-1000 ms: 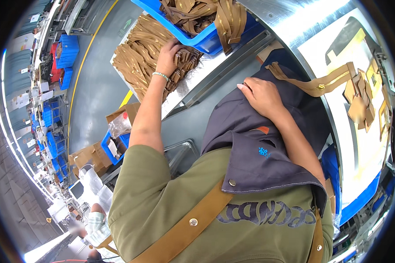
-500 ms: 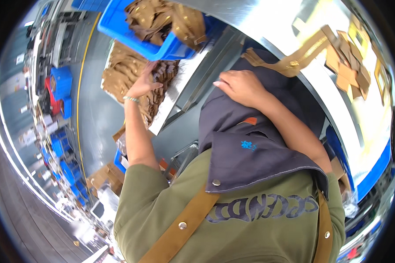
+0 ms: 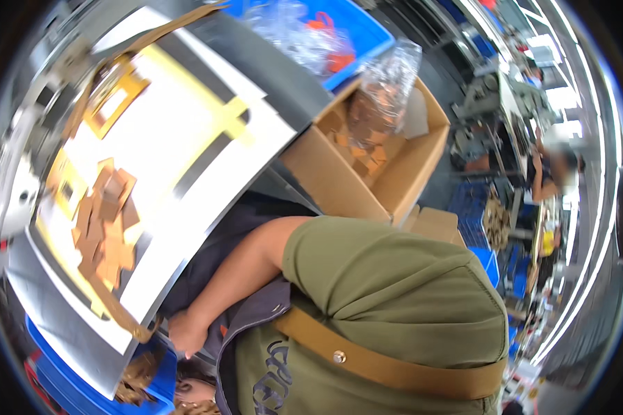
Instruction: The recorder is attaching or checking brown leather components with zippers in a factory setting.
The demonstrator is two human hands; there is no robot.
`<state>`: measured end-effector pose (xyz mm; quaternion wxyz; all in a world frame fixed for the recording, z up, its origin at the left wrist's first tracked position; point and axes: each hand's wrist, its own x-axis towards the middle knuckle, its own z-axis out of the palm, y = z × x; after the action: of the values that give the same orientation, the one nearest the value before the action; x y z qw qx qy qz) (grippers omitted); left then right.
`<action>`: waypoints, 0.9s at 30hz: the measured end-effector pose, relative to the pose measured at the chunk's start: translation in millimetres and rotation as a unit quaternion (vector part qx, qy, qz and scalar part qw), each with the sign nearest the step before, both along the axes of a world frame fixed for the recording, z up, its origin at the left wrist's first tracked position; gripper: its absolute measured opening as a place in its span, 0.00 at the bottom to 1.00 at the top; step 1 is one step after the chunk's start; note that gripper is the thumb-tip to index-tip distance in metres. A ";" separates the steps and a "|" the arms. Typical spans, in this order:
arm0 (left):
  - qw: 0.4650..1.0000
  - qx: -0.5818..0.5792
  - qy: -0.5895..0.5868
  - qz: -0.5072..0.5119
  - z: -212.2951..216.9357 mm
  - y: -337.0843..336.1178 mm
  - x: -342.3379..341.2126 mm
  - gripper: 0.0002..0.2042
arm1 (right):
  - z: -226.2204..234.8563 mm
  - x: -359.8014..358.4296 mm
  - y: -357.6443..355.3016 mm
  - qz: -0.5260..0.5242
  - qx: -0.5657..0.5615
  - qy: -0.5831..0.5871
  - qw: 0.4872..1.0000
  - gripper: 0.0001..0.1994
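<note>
My right hand (image 3: 188,333) is low over my dark apron (image 3: 246,332), beside the table edge. Its fingers point down and are partly hidden, so I cannot tell whether they hold anything. Close by, a brown zipper strip (image 3: 121,317) lies along the table and its end hangs over the edge. At the bottom edge, part of my left hand (image 3: 196,389) shows among brown zipper strips (image 3: 195,408); its fingers are mostly out of sight. A heap of small brown and tan rectangular pieces (image 3: 107,228) lies on the white table (image 3: 204,200).
A blue bin (image 3: 69,366) with brown strips stands at lower left. Yellow frames (image 3: 118,104) lie on the table. Beyond my right arm are an open cardboard box (image 3: 339,169) with tan pieces and a clear plastic bag (image 3: 391,86), and a blue tray (image 3: 370,34). Another person (image 3: 557,169) works far right.
The view has swung to the right, bringing in the table, cardboard box and blue tray. My left hand, earlier spread over the brown strips, now shows only partly at the bottom edge.
</note>
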<state>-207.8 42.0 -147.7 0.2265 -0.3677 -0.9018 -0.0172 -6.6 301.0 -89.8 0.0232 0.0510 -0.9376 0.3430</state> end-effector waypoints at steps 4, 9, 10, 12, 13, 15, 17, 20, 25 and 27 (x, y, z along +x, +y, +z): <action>0.996 0.023 -0.057 -0.062 14.3 52.8 4.1 0.23 | 7.0 -5.7 2.9 0.030 -0.015 0.021 0.999 0.27; 0.983 0.050 -0.144 -0.106 14.2 90.2 20.1 0.22 | 4.6 -0.9 9.3 0.047 -0.057 0.080 0.994 0.26; 0.980 0.057 -0.159 -0.108 14.3 93.4 22.8 0.22 | 4.7 -1.4 8.5 0.045 -0.056 0.078 0.994 0.26; 0.972 0.071 -0.193 -0.116 15.2 101.5 28.4 0.22 | 3.5 -4.9 5.7 0.036 -0.071 0.083 0.993 0.23; 0.968 0.079 -0.209 -0.118 15.3 103.8 31.1 0.22 | -9.9 -17.2 -1.0 0.034 -0.070 0.080 0.994 0.23; 0.948 0.080 -0.257 -0.171 17.3 142.2 54.9 0.22 | -73.1 -32.3 0.5 0.003 -0.111 0.129 0.985 0.20; 0.940 0.097 -0.284 -0.162 19.2 135.8 52.6 0.22 | -74.7 -39.3 -6.9 0.014 -0.110 0.132 0.985 0.20; 0.920 0.119 -0.335 -0.167 12.9 141.2 56.1 0.22 | -75.4 -32.6 -4.9 0.007 -0.101 0.132 0.986 0.20; 0.875 0.157 -0.421 -0.178 -0.6 157.0 67.4 0.21 | -66.4 -14.0 4.6 -0.009 -0.082 0.131 0.988 0.19; 0.856 0.171 -0.453 -0.181 -5.8 162.7 72.0 0.21 | -59.7 -7.5 7.5 -0.013 -0.075 0.131 0.988 0.19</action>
<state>-135.8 204.6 -153.5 -0.1554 -0.4314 -0.8051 -0.3763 -14.1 308.5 -149.4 0.1544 0.0815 -0.8986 0.4025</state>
